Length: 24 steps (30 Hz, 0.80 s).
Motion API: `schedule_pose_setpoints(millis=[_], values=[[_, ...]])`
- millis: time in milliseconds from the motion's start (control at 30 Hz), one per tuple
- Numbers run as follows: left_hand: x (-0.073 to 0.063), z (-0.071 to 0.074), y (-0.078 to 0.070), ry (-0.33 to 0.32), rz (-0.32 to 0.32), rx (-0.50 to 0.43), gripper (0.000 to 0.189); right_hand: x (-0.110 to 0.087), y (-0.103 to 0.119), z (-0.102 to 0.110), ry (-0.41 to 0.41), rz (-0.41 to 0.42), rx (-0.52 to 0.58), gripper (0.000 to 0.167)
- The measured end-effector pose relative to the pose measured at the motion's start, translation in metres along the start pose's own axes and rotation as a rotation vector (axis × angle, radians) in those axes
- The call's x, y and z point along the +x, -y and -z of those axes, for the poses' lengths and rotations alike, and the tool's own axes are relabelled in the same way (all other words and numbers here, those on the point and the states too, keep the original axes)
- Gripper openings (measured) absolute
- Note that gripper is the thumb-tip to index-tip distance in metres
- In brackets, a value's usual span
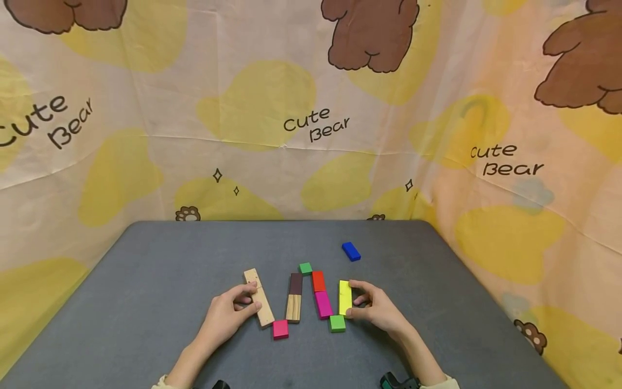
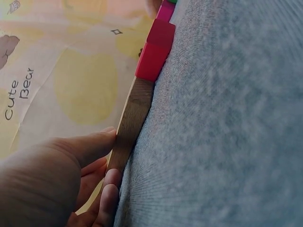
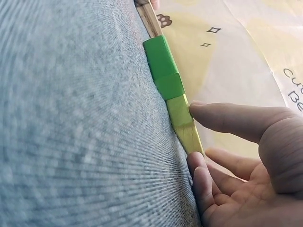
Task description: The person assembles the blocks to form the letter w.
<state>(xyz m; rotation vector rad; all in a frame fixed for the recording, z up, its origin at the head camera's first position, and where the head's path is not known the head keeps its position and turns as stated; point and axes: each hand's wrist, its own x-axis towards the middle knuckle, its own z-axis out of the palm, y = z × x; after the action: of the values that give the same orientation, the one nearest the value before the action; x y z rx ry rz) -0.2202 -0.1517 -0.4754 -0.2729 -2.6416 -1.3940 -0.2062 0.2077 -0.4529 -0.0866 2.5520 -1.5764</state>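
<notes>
In the head view, my left hand point(image 1: 224, 316) holds a pale wooden block point(image 1: 263, 309), thumb and fingertips at its left side. A second pale wooden block point(image 1: 250, 275) adjoins its upper end. A pinkish-red block point(image 1: 280, 329) touches its lower end. My right hand point(image 1: 380, 309) grips a yellow block point(image 1: 345, 298) from the right, a fingertip near the top and the thumb near the bottom. Below it sits a bright green block point(image 1: 337, 323). In the wrist views, the thumbs touch the wooden block point(image 2: 130, 123) and the yellow block point(image 3: 181, 113).
Between the hands lie a dark brown block point(image 1: 296, 283), a striped wooden block point(image 1: 293, 308), a green block point(image 1: 305, 268), a red block point(image 1: 318, 281) and a magenta block point(image 1: 323, 305), forming a zigzag. A blue block point(image 1: 351, 251) lies farther back on the grey table point(image 1: 194, 259). Printed cloth hangs behind.
</notes>
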Motion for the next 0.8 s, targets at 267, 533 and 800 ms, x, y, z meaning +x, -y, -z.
schedule_pose_setpoints(millis=[267,533,800], values=[[0.0003,0.0006,0.0003,0.002,0.005,0.001,0.034,0.0007,-0.0006,0.0013,0.003,-0.008,-0.008,0.071],[0.0005,0.0017,-0.0007,0.011,0.002,0.008,0.035,0.0008,-0.0006,0.0025,-0.068,-0.033,0.040,0.063],[0.0001,0.0010,0.0000,0.008,0.007,0.000,0.035,-0.0007,-0.0001,0.0038,-0.139,-0.036,0.079,0.058]])
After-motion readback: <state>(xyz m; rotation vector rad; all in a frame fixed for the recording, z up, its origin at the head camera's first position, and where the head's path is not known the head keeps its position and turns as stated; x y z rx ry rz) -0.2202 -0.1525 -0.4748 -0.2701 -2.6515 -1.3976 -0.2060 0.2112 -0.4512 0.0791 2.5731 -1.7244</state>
